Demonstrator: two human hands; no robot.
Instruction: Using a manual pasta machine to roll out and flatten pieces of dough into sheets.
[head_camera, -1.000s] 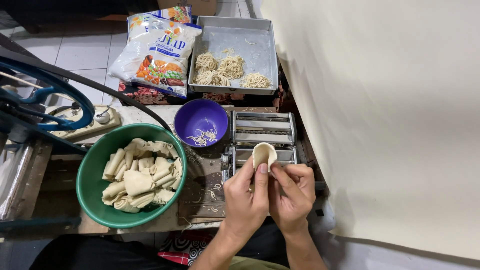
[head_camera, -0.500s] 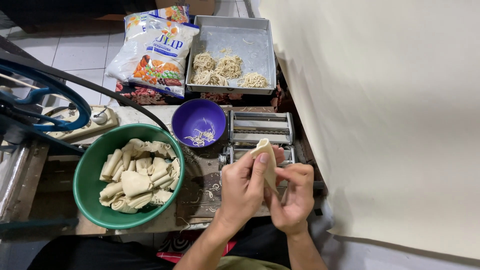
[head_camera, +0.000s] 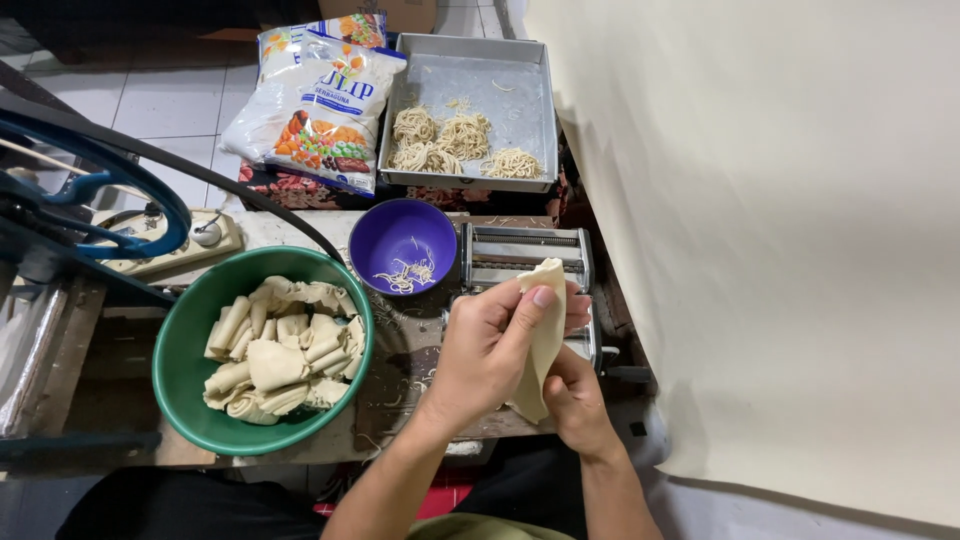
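We see both hands working a pale sheet of dough (head_camera: 545, 340) just in front of the metal noodle cutter (head_camera: 525, 262), a little right of centre in the view. The left hand (head_camera: 490, 350) comes in from six o'clock and wraps over the sheet from its nine o'clock side, fingers curled together and clamped on the dough, with the thumb pressed against the upper flap near twelve o'clock. The right hand (head_camera: 578, 400) sits below and behind it, at about four o'clock from the left hand, its fingers closed on the lower part of the same sheet; how its fingertips lie beneath the dough we cannot tell. The sheet hangs upright between them, its top edge folded over near the cutter's rollers. At nine o'clock from the hands stands a green bowl (head_camera: 190, 330) filled with rolled and folded dough pieces (head_camera: 285, 350). At eleven o'clock, touching the cutter's left side, sits a purple bowl (head_camera: 395, 232) holding a few noodle scraps. At twelve o'clock, beyond the cutter, a grey metal tray (head_camera: 500, 75) carries several nests of cut noodles (head_camera: 450, 140), and just beside its left edge lies a printed bag of flour (head_camera: 320, 105). A cream cloth (head_camera: 780, 220) covers the whole three o'clock side.
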